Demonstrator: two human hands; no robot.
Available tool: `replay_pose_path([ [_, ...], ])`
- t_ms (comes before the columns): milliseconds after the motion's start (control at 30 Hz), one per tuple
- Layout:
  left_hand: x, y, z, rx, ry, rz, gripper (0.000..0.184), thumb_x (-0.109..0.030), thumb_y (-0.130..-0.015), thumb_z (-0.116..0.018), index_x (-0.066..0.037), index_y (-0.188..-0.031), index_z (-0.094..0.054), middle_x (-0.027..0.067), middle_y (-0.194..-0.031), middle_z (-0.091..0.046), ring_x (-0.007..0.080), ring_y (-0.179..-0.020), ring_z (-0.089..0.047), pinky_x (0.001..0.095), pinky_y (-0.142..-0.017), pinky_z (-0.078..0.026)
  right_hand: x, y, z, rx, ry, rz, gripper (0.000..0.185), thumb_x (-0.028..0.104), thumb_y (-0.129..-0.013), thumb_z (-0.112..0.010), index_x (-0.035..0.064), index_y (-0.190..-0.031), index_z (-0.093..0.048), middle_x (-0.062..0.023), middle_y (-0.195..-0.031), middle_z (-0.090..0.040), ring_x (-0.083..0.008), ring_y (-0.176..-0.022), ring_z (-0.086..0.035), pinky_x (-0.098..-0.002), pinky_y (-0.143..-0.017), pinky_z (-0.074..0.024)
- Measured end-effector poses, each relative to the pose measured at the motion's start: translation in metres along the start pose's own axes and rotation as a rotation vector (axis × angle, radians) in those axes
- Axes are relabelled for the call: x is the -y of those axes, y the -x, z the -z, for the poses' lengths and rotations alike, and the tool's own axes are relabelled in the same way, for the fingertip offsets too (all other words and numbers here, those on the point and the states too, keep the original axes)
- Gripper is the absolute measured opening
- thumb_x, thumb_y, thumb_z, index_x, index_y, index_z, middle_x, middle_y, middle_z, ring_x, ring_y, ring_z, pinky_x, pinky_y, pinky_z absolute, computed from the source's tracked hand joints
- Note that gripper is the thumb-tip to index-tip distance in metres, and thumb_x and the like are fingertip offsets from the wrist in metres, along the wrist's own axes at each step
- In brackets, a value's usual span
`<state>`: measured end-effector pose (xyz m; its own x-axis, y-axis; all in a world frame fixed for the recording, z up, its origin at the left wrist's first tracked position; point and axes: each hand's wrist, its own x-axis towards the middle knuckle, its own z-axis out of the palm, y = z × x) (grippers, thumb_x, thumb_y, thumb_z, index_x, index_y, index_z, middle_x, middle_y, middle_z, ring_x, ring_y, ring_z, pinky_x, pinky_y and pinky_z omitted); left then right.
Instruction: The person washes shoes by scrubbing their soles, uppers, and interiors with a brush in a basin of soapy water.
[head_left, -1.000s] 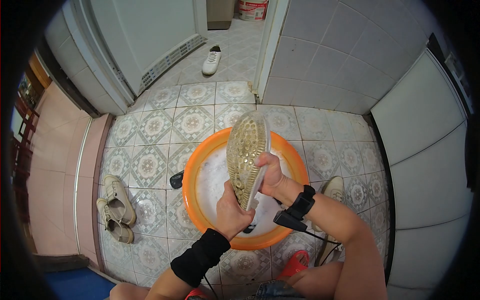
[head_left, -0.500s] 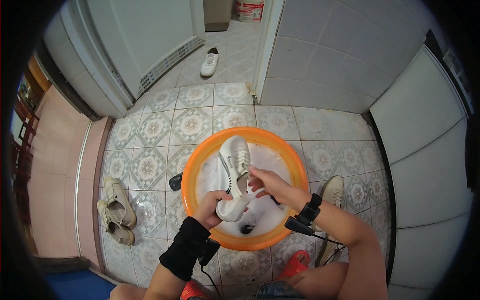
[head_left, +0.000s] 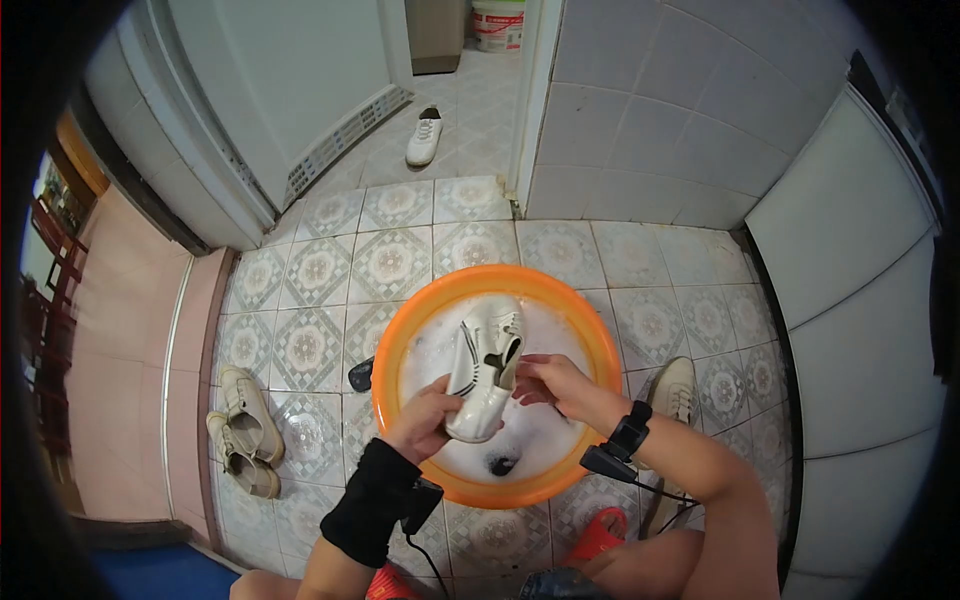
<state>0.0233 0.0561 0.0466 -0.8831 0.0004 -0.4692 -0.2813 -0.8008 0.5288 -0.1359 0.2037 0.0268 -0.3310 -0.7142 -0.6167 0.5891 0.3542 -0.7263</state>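
Note:
A white sneaker (head_left: 485, 400) with dark side stripes is held over soapy water, its toe pointing away from me and its opening turned to the right. My left hand (head_left: 425, 420) is closed around the heel end. Beside the shoe's opening, my right hand (head_left: 555, 385) has its fingers bent and apart, the tips at or very near the shoe's edge; whether they touch it is unclear. Under both hands stands an orange basin (head_left: 388, 350) full of white suds. A dark object (head_left: 503, 464) shows partly through the foam near the front rim.
A pair of pale shoes (head_left: 245, 430) lies on the tiles at left, and another pale shoe (head_left: 675, 390) at right. A black object (head_left: 361, 375) sits against the basin's left side. One white shoe (head_left: 424, 137) lies in the doorway, with a bucket (head_left: 498, 25) beyond.
The sneaker has been lowered and turned slightly, its toe shifting right. My right hand has moved a little down and right along its side. The camera view has shifted slightly.

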Motion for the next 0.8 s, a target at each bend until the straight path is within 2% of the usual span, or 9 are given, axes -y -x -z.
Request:
replay_pose_path([
  [233, -0.075, 0.012, -0.029, 0.024, -0.037, -0.037, 0.05, 0.007, -0.077, -0.04, 0.001, -0.127, -0.033, 0.0184, -0.116, -0.049, 0.0315, -0.098, -0.056, 0.046, -0.084, -0.047, 0.004, 0.014, 0.017, -0.04, 0.175, -0.024, 0.037, 0.026, -0.083, -0.057, -0.0016, -0.107, -0.052, -0.008, -0.085, -0.062, -0.0116, -0.067, -0.057, -0.0239, -0.057, -0.0468],
  [367, -0.162, -0.05, -0.046, 0.053, -0.3, -0.386, 0.038, -0.019, -0.09, -0.044, 0.001, -0.122, -0.038, 0.0144, -0.113, -0.05, 0.0224, -0.103, -0.053, 0.0435, -0.089, -0.044, 0.002, 0.014, 0.028, 0.003, 0.175, -0.017, 0.035, 0.027, -0.082, -0.058, -0.0012, -0.102, -0.053, -0.0082, -0.083, -0.062, -0.0118, -0.067, -0.057, -0.0245, -0.057, -0.047],
  [400, -0.181, -0.065, -0.05, 0.196, -0.528, -0.554, 0.05, -0.032, -0.09, -0.045, 0.0, -0.126, -0.03, 0.0176, -0.118, -0.045, 0.0261, -0.108, -0.048, 0.0451, -0.092, -0.041, 0.003, 0.016, 0.029, 0.01, 0.203, -0.022, 0.035, 0.027, -0.082, -0.058, -0.0011, -0.101, -0.053, -0.0082, -0.082, -0.062, -0.0119, -0.065, -0.057, -0.0241, -0.055, -0.0467],
  [433, -0.192, -0.069, -0.058, 0.189, -0.15, -0.327, 0.076, -0.049, -0.085, -0.047, -0.006, -0.136, -0.01, 0.0251, -0.133, -0.024, 0.0373, -0.119, -0.035, 0.0502, -0.096, -0.034, 0.003, 0.017, 0.031, 0.015, 0.233, -0.025, 0.035, 0.027, -0.082, -0.059, -0.001, -0.101, -0.054, -0.0082, -0.081, -0.062, -0.0119, -0.064, -0.057, -0.0238, -0.053, -0.0464],
  [500, -0.17, -0.064, -0.089, -0.172, -0.084, -0.182, 0.093, -0.065, -0.076, -0.043, -0.014, -0.137, 0.004, 0.0234, -0.14, -0.003, 0.0444, -0.124, -0.024, 0.0564, -0.096, -0.03, -0.002, 0.017, 0.038, 0.032, 0.279, 0.0, 0.034, 0.027, -0.081, -0.059, -0.0011, -0.1, -0.055, -0.0081, -0.079, -0.062, -0.012, -0.062, -0.057, -0.0236, -0.051, -0.046],
  [567, -0.148, -0.078, -0.066, -0.08, -0.224, -0.085, 0.105, -0.069, -0.069, -0.05, -0.016, -0.137, 0.01, 0.022, -0.14, 0.007, 0.047, -0.124, -0.02, 0.0584, -0.095, -0.029, -0.005, 0.019, 0.044, 0.043, 0.322, 0.028, 0.034, 0.027, -0.081, -0.06, -0.0012, -0.098, -0.056, -0.0081, -0.078, -0.062, -0.0121, -0.06, -0.057, -0.0233, -0.048, -0.0455],
  [633, -0.129, -0.073, -0.055, -0.092, -0.251, -0.084, 0.097, -0.058, -0.078, -0.051, -0.013, -0.137, 0.011, 0.0251, -0.141, 0.002, 0.0485, -0.124, -0.017, 0.0543, -0.095, -0.03, -0.009, 0.022, 0.047, 0.047, 0.36, 0.039, 0.033, 0.027, -0.079, -0.061, -0.0012, -0.096, -0.057, -0.0077, -0.076, -0.062, -0.0119, -0.057, -0.057, -0.0229, -0.046, -0.045],
  [733, -0.13, -0.057, -0.046, -0.294, -0.743, -0.028, 0.091, -0.047, -0.079, -0.058, -0.006, -0.138, -0.002, 0.0209, -0.137, -0.022, 0.041, -0.117, -0.035, 0.0458, -0.089, -0.041, -0.017, 0.019, 0.049, 0.048, 0.531, 0.005, 0.034, 0.028, -0.078, -0.062, -0.0005, -0.095, -0.058, -0.007, -0.075, -0.063, -0.0116, -0.057, -0.057, -0.0232, -0.047, -0.0457],
  [800, -0.143, -0.042, -0.048, -0.39, -0.867, -0.044, 0.077, -0.035, -0.08, -0.061, 0.0, -0.135, -0.019, 0.0143, -0.122, -0.042, 0.0279, -0.1, -0.05, 0.0369, -0.08, -0.047, -0.019, 0.016, 0.046, 0.067, 0.595, -0.002, 0.033, 0.028, -0.077, -0.062, -0.0001, -0.095, -0.058, -0.0066, -0.074, -0.063, -0.0115, -0.057, -0.058, -0.0234, -0.047, -0.0461],
])
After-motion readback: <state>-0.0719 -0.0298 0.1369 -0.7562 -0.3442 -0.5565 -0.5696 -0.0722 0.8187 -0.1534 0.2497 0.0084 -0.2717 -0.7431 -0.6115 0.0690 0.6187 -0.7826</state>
